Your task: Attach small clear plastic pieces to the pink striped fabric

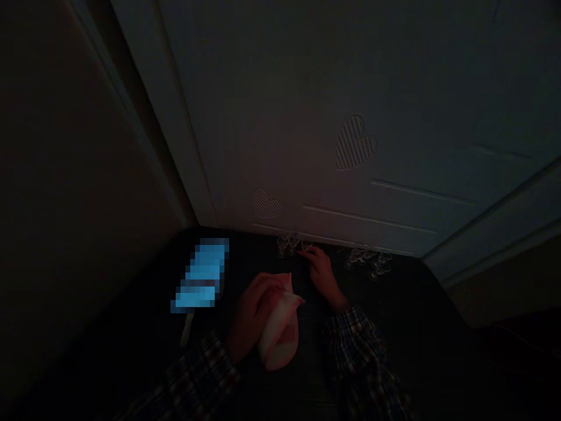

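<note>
In dim light, my left hand (256, 307) is wrapped round a pink and white cloth (283, 333), which hangs in folds above the dark table (311, 374). My right hand (322, 272) reaches forward to a group of small clear glasses (289, 244) at the back of the table. Its fingertips are at the rightmost glass (306, 246) of that group; whether they grip it is too dark to tell. Another group of small clear glasses (368, 257) stands farther right, apart from my hands.
A bright blue pixelated screen (201, 275) lies at the left, with a pale cable or stick (187, 329) below it. Behind the table rises a white panel (272, 134) with striped heart reliefs. A wall (79, 152) borders the left side.
</note>
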`<state>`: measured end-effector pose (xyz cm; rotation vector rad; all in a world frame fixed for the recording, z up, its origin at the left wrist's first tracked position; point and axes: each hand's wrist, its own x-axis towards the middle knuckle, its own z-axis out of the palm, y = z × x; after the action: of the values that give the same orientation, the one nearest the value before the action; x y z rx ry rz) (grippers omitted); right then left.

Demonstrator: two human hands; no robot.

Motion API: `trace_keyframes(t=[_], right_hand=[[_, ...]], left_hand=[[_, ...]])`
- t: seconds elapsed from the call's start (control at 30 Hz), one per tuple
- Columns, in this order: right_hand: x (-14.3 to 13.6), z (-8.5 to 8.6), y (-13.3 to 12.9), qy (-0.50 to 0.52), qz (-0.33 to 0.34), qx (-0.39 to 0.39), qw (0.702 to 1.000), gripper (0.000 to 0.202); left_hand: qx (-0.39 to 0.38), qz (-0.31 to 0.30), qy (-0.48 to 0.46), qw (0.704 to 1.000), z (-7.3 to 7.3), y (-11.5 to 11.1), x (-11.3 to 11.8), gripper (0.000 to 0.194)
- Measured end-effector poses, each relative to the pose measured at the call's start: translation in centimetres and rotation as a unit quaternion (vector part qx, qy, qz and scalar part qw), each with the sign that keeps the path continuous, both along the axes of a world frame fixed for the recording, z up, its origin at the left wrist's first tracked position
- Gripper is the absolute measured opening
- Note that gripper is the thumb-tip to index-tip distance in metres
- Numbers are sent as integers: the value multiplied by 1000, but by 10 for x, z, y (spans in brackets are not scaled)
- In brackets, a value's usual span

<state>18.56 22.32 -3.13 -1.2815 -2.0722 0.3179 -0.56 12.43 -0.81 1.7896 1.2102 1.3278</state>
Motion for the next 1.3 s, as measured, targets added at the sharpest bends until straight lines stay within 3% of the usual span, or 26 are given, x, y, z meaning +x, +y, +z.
trace_keyframes(t=[0.13, 0.23, 0.37, 0.47, 0.83, 1.07, 1.2, 1.3], right_hand=[[0, 8, -15, 69, -13, -7, 997, 37], [0, 20, -41, 143, -17, -21, 989, 28], [-2, 32, -83, 175, 48, -55, 982, 20], [-6, 34, -101, 178, 65, -63, 980, 25], [-10, 37, -104, 231, 9, -36, 972, 3], [-9, 40, -107, 249, -38, -20, 968, 5], [-8, 40, -106, 253, -57, -14, 966, 6], [-4, 39, -104, 267, -82, -6, 960, 7]], left_hand=[[16, 4, -2, 1000, 2, 1, -1, 19], [7, 14, -10, 1000, 3, 0, 0, 19], [-20, 34, -28, 999, 4, -1, 0, 18], [-35, 30, -61, 997, 3, -1, 1, 20], [-81, -40, -155, 984, 3, -7, 3, 22], [-70, -113, -44, 990, 9, -13, 5, 21], [-64, -81, -2, 995, 4, -13, 6, 15], [-102, -33, -31, 994, 3, -9, 5, 18]])
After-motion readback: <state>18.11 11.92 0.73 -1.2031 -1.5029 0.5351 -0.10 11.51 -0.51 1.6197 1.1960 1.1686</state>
